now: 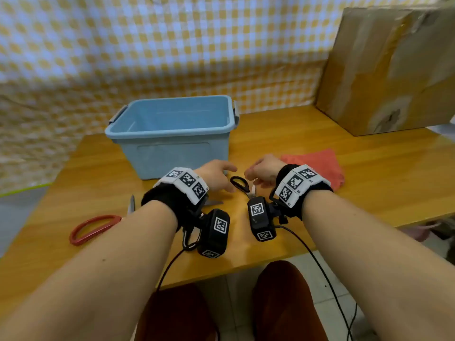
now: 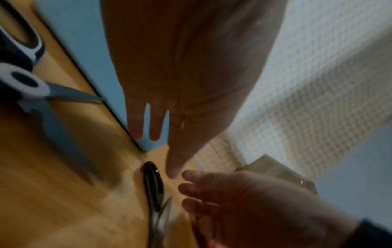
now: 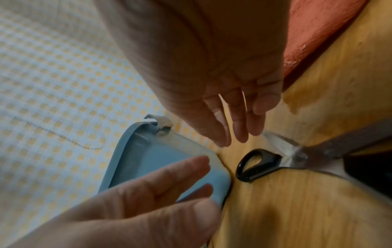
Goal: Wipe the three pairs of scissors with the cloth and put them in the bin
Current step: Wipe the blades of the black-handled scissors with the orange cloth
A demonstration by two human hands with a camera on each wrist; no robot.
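Black-handled scissors (image 1: 240, 184) lie spread on the wooden table (image 1: 320, 212), just in front of the blue bin (image 1: 172, 134), which has nothing in it. My left hand (image 1: 221, 178) hovers left of their handle with straight fingers and holds nothing. Over their blades my right hand (image 1: 256, 174) hangs with relaxed fingers, also holding nothing. In the right wrist view the fingertips (image 3: 239, 134) hang just above a blade tip of the black scissors (image 3: 254, 166). Red-handled scissors (image 1: 94, 228) lie at the left. A white-and-blue-handled pair (image 2: 21, 80) sits under my left wrist. The orange cloth (image 1: 317, 166) lies behind my right hand.
A large cardboard box (image 1: 394, 70) leans at the back right of the table. A yellow checked sheet (image 1: 147, 57) hangs behind the bin. Camera cables (image 1: 320, 267) trail over the table's front edge, close to my knees.
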